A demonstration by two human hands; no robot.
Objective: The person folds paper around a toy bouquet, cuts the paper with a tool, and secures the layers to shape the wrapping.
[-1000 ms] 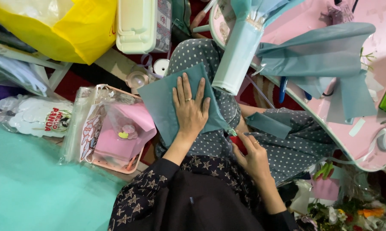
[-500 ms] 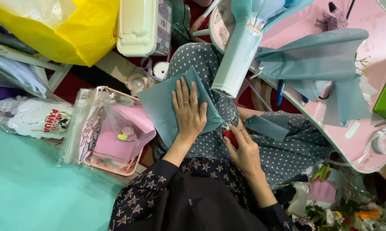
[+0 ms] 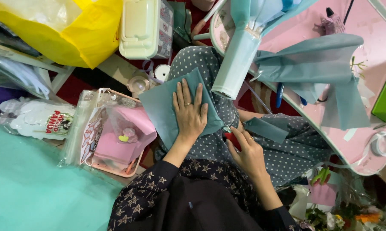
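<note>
While the lap's in clear view, the rest is clutter.
Left hand [image 3: 189, 112]: fingers spread, pressed flat on the teal paper sheet [image 3: 169, 107], gripping nothing.
Paper: lies on the polka-dot lap [image 3: 210, 141], beside the clear bag of pink stuff [image 3: 111, 132].
Right hand [image 3: 247, 150]: clenched around something red [image 3: 232, 139], probably scissor handles, hard to tell.
Surface [image 3: 364, 64]: pink, more teal paper draped on it.

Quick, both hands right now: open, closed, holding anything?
Left hand: open, pressed flat on the teal sheet on the lap.
Right hand: closed around red-handled scissors at the sheet's edge.
</note>
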